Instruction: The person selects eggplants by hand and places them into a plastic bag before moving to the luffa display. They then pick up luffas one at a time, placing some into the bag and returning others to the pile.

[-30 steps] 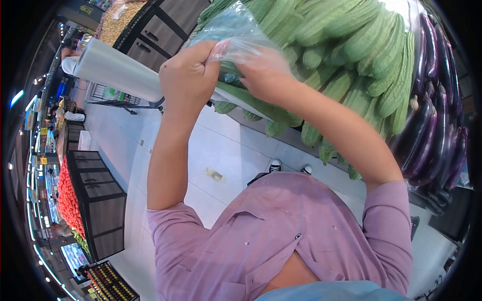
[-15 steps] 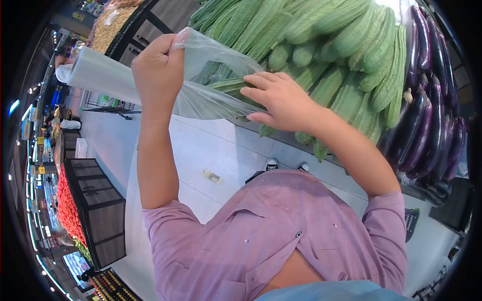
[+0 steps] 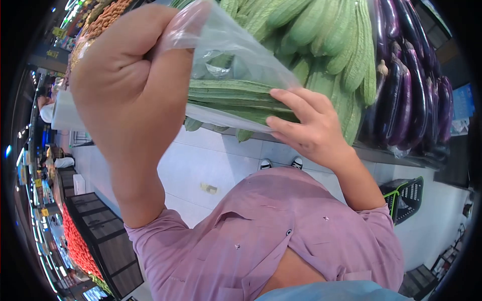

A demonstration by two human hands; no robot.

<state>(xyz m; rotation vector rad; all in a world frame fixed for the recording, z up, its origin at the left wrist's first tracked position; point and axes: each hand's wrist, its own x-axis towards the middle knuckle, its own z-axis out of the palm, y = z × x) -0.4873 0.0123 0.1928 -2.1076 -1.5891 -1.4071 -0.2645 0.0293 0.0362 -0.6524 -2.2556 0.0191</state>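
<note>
My left hand [image 3: 130, 80] is a closed fist gripping the upper edge of a clear plastic bag [image 3: 241, 42], high and close to the camera. The bag stretches rightward from that fist. Long, ridged green luffas [image 3: 231, 95] lie lengthwise in its opening, partly behind the left hand. At their right end is my right hand [image 3: 311, 123], its index finger above and its thumb below, closed around them and right at the bag's edge. More luffas [image 3: 346, 35] are piled on the display just beyond.
Purple eggplants [image 3: 406, 95] lie right of the luffa pile. A plastic bag roll [image 3: 65, 113] is at the left. On the floor at right stands a black basket [image 3: 409, 200] with a green handle. Red produce [image 3: 78, 236] fills a dark stand at left.
My left hand has come up much closer to the camera with the bag, away from the roll. My right hand has moved right and down. The luffas now show larger in the bag's opening.
</note>
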